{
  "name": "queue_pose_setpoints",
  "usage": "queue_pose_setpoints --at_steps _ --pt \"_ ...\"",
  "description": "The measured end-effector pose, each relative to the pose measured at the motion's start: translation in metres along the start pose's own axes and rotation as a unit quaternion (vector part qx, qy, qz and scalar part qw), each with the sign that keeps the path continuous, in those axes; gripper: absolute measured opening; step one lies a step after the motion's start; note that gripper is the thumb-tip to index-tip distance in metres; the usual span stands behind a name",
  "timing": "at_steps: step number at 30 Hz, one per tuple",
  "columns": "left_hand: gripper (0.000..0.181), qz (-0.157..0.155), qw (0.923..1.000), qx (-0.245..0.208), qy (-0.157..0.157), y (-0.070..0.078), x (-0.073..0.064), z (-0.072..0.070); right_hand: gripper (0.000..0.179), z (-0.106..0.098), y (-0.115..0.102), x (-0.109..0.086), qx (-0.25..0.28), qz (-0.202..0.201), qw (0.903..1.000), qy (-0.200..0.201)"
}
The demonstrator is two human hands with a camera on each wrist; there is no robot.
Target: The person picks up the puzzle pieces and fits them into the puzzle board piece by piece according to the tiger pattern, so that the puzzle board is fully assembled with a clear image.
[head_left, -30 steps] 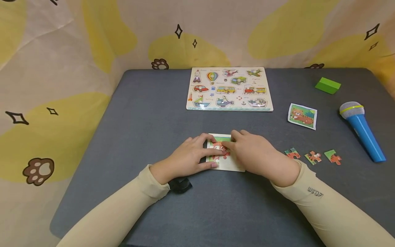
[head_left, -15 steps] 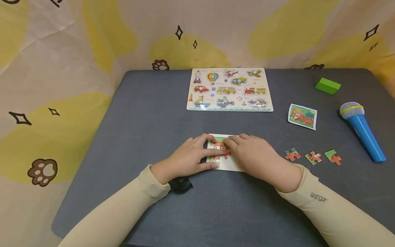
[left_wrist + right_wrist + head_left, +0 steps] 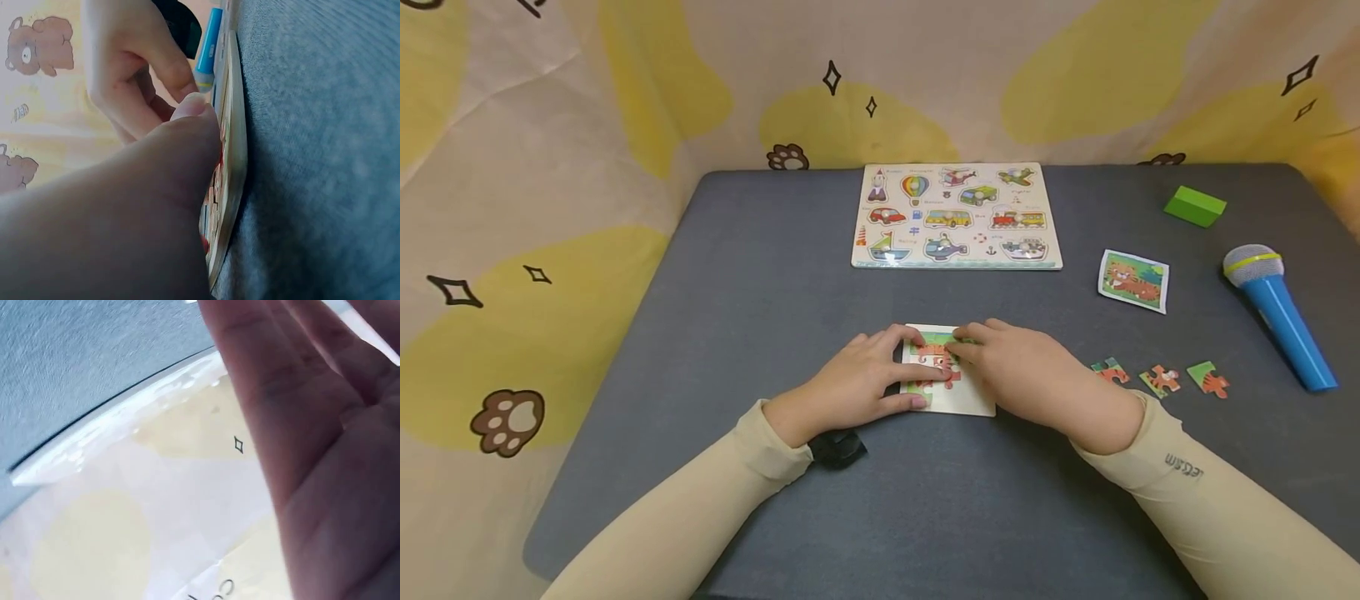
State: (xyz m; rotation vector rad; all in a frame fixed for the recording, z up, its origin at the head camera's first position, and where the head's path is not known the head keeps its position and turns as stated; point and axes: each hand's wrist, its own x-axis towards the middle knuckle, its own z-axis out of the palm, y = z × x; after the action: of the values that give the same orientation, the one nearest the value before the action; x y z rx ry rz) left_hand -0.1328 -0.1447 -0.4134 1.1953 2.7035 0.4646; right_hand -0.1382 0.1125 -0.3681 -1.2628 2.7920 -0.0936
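Note:
A small pale puzzle tray (image 3: pixel 962 402) lies flat on the dark tabletop, with tiger jigsaw pieces (image 3: pixel 934 354) fitted on its left part. My left hand (image 3: pixel 865 379) rests over the tray's left side, fingers spread and touching the pieces. The left wrist view shows its thumb at the tray's edge. At the upper right of the picture, my right hand (image 3: pixel 1030 367) has its fingertips bent together on a puzzle piece, mostly hidden by the fingers. Its palm covers the tray's right side. Three loose puzzle pieces (image 3: pixel 1162 380) lie to the right of it.
A tiger picture card (image 3: pixel 1133 282) lies behind the loose pieces. Farther right are a blue toy microphone (image 3: pixel 1288 325) and a green block (image 3: pixel 1195 207). A vehicle peg puzzle (image 3: pixel 957 217) lies at the back, before a patterned cloth backdrop (image 3: pixel 880 75).
My right fingers have shifted slightly about the upper part of the tiger picture, closing in and then drawing a little to the right. The left hand has stayed in place.

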Motion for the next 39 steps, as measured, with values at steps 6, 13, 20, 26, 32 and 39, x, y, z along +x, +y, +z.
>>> queue_pose_setpoints --at_steps 6,13,20,26,32,39 --pt "0.050 0.013 0.9998 -0.001 0.012 0.000 0.000 -0.001 0.036 -0.009 0.012 0.002 0.090 0.003 0.9958 -0.012" --pt "0.053 0.013 0.9991 0.035 0.020 -0.002 -0.002 -0.002 0.033 -0.009 0.016 0.004 0.093 0.006 0.9957 -0.001" --pt "0.050 0.002 0.9997 0.015 0.020 -0.003 -0.002 -0.003 0.030 -0.008 0.014 0.004 0.058 0.004 0.9983 0.010" --pt "0.042 -0.012 0.9994 -0.017 0.029 -0.004 -0.002 -0.004 0.030 -0.009 0.011 0.002 0.029 0.033 0.9990 0.002" --pt "0.042 -0.015 0.9984 -0.044 0.033 -0.008 -0.001 -0.004 0.039 -0.002 0.013 0.004 0.026 0.021 0.9991 0.024" --pt "0.039 -0.029 0.9980 -0.035 0.043 -0.012 -0.001 -0.007 0.037 0.002 0.016 0.009 0.038 0.007 0.9988 0.030"
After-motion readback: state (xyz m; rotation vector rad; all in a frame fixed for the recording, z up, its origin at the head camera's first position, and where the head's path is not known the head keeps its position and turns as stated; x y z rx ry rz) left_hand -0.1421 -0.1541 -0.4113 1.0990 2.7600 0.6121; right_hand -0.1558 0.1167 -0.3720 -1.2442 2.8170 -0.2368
